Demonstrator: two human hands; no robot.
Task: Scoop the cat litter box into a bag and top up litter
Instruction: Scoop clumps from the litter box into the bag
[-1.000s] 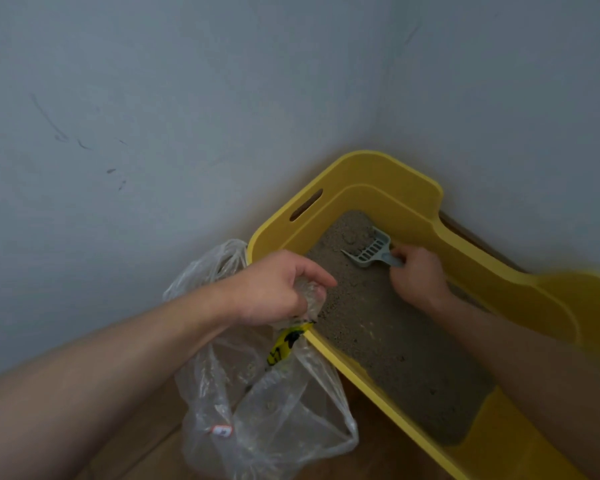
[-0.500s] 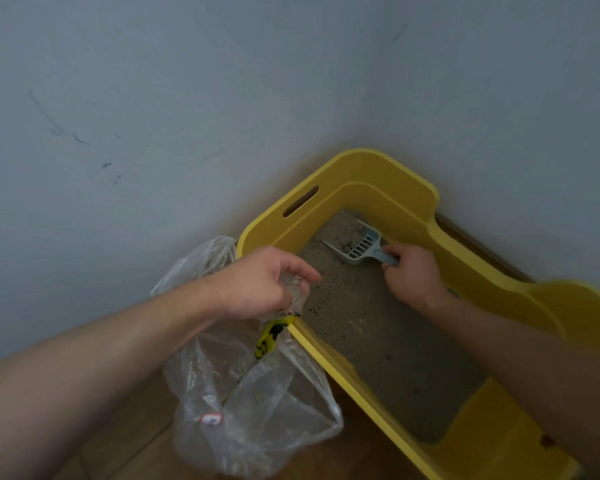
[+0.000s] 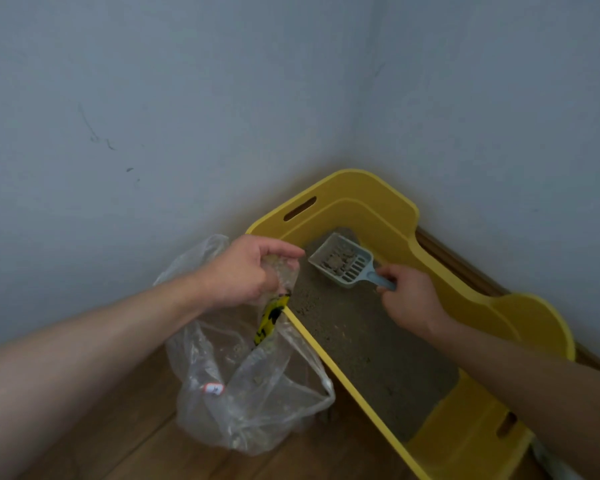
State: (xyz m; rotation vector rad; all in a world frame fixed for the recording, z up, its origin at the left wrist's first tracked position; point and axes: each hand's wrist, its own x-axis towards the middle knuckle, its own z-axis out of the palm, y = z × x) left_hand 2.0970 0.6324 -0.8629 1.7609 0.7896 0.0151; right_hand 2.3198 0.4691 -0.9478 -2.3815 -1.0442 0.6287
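Litter box (image 3: 378, 188) near end cut off. Right hand (image 3: 407, 299) grips scoop (image 3: 343, 263) holding grey clumps; left hand (image 3: 246, 271) pinches clear bag (image 3: 250, 393).

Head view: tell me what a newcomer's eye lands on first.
The bright yellow litter box in the corner of the grey walls stands out first, its floor covered in sandy litter. Over its far end the right hand holds a pale blue slotted scoop by the handle, clumps lying in it. Just outside the box, the left hand pinches the mouth of a clear plastic bag that reaches the wooden floor.
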